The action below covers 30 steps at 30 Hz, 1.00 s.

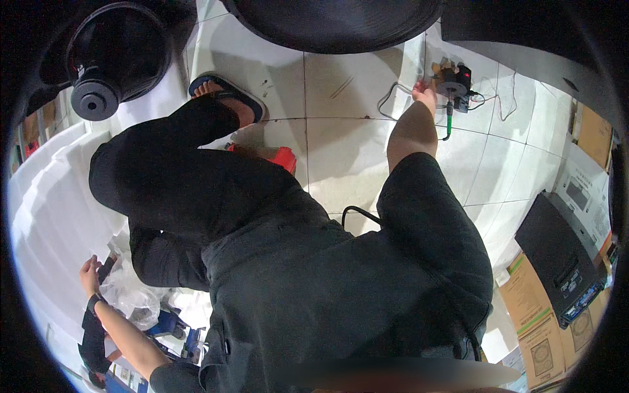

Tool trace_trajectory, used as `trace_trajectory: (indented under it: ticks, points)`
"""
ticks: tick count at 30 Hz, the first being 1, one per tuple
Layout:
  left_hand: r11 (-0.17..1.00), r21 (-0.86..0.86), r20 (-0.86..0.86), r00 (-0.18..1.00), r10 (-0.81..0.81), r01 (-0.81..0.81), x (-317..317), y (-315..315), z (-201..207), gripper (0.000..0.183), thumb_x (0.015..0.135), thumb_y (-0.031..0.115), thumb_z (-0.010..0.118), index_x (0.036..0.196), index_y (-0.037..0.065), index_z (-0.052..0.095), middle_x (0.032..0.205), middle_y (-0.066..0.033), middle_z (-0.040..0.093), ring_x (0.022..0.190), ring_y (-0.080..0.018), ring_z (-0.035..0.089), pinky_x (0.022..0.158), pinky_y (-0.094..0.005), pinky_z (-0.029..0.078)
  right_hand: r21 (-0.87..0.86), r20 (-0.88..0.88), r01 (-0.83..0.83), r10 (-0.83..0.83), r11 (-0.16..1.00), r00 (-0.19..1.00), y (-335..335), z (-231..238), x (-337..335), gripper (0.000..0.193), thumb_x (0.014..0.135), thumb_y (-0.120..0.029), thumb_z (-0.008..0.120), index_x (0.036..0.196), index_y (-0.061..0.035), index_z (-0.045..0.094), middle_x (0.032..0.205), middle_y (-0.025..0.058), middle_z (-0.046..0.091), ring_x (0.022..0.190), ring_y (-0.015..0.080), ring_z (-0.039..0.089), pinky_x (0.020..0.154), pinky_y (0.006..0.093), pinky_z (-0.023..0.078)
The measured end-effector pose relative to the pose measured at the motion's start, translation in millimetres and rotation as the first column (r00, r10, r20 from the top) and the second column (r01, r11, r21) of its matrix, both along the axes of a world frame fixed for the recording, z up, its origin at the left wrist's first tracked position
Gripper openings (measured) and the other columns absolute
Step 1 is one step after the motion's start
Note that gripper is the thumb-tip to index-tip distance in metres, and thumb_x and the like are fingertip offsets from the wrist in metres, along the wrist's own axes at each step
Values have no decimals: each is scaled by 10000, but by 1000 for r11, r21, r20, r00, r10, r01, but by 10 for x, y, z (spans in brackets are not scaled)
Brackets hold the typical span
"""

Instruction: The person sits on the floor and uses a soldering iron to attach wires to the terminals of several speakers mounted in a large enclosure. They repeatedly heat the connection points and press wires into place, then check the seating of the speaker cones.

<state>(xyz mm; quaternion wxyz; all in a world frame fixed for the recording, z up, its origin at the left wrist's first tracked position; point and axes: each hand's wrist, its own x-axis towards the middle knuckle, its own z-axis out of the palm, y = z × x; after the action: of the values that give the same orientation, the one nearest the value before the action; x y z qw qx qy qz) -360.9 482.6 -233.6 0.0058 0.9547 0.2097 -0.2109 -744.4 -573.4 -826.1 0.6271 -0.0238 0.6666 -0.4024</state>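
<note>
One black device (462,77) and one green-handled tool (449,122) sat together far right on the floor (354,150); the right hand (424,95) stretched out beside them, the left hand (90,274) reached out near left, both hands' finger state impossible to tell

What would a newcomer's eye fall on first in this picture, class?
Probably the red object, bright on the white floor left of centre. Next, the right hand at upper right, beside a black device and green rod. A big black rounded shape fills the top middle.
</note>
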Motion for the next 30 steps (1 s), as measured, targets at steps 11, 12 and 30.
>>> trace_trajectory:
  ticks: [11, 12, 30]
  points:
    - [985, -128, -5, 993, 119, -119, -212, 145, -65, 404, 933, 427, 765, 967, 25, 742, 771, 6, 648, 685, -98, 562, 605, -257, 432, 255, -824, -955, 551, 155, -131, -15, -184, -401, 211, 867, -111, 619, 1064, -43, 651, 902, 69, 668, 825, 207, 647, 673, 346, 532]
    - [985, -116, -16, 992, 125, -126, -201, 152, -86, 416, 930, 432, 768, 981, 21, 743, 786, 1, 655, 684, -101, 564, 606, -259, 435, 156, -756, -946, 650, 283, 70, -13, -165, -377, 203, 868, -120, 619, 1056, -49, 647, 898, 72, 671, 821, 213, 647, 675, 352, 532]
    - [998, -39, 6, 998, -58, 58, -204, -282, -342, 554, 918, 491, 739, 1135, -19, 751, 982, -117, 768, 853, -190, 648, 768, -356, 493, 2, 68, -123, 123, 992, 990, 1483, -57, 734, 177, 1035, -300, 608, 1051, -124, 629, 953, 38, 659, 705, 183, 629, 558, 300, 539]
